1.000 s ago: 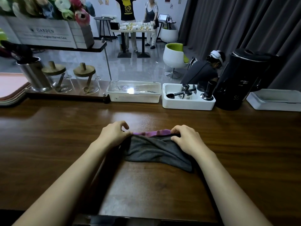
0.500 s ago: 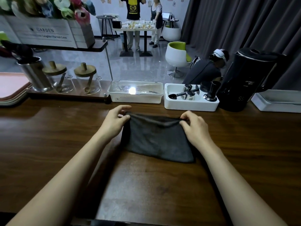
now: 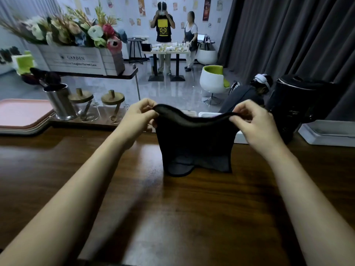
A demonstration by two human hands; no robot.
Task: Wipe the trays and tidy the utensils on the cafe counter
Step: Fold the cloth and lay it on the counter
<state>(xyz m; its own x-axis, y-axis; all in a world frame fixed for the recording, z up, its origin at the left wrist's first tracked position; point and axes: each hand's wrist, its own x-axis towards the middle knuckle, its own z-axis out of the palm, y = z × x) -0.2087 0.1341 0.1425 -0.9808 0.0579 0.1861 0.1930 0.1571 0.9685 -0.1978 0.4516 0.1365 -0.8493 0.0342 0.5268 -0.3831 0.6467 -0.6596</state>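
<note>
A dark grey cloth (image 3: 194, 139) hangs upright over the middle of the wooden counter (image 3: 172, 208), its lower edge touching the wood. My left hand (image 3: 140, 117) pinches its top left corner and my right hand (image 3: 253, 121) pinches its top right corner. A stack of pink trays (image 3: 21, 116) lies at the far left. A steel utensil holder (image 3: 59, 101) with dark utensils stands beside the trays. The cloth hides most of the white containers behind it.
Two glass jars (image 3: 112, 108) with wooden lids and spoons stand by the holder. A black kettle (image 3: 299, 108) and a white tray (image 3: 328, 132) are at the right. A flower box (image 3: 76, 60) sits on a raised shelf. People stand beyond the counter.
Both hands have lifted the cloth off the counter by its far edge, so it now hangs instead of lying folded flat. The view has tilted upward.
</note>
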